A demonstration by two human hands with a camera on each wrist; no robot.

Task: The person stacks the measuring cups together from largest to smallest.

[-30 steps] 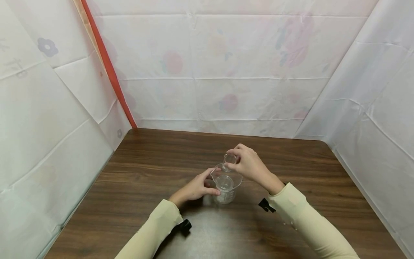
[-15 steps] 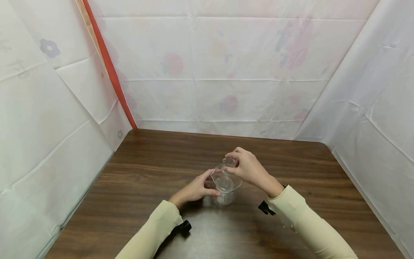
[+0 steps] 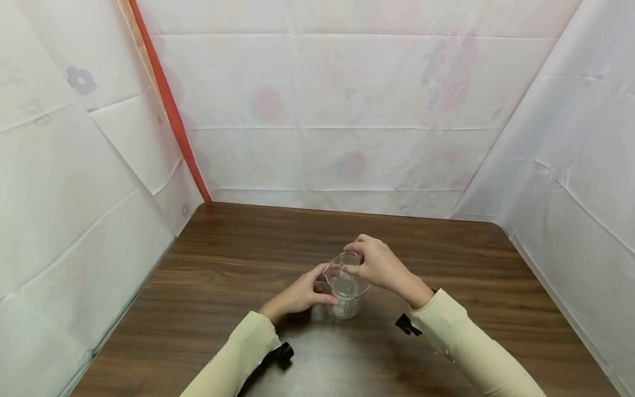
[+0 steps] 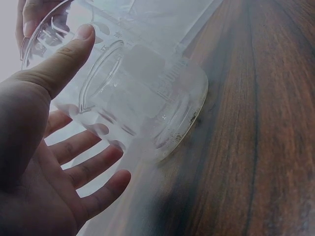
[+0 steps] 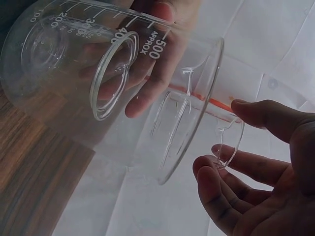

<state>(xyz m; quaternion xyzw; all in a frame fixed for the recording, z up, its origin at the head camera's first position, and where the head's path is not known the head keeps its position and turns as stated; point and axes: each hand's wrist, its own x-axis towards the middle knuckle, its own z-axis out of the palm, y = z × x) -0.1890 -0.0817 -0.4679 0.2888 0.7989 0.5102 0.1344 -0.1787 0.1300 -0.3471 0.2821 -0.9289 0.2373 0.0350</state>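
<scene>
A large clear glass beaker (image 3: 348, 309) with white graduations up to 500 stands upright on the table. My left hand (image 3: 297, 294) holds its side, the thumb on the near side and the fingers spread around the far side. Inside it sits a smaller beaker (image 5: 97, 98), whose rim also shows through the glass in the left wrist view. Between thumb and fingertips, my right hand (image 3: 381, 267) pinches the rim of a still smaller beaker (image 5: 229, 145). The lower part of that smallest beaker is within the large beaker's mouth, above the inner beaker.
The dark wood-grain table (image 3: 238, 242) spreads around both hands. White patterned sheets (image 3: 317, 110) hang behind it and at both sides, with a red strip (image 3: 171, 107) at the back left corner. Black wrist mounts (image 3: 284, 353) hang under the sleeves.
My right hand has moved down, lowering the smallest beaker from above the large beaker's rim into its mouth. My left hand keeps its hold. The head view has tilted slightly.
</scene>
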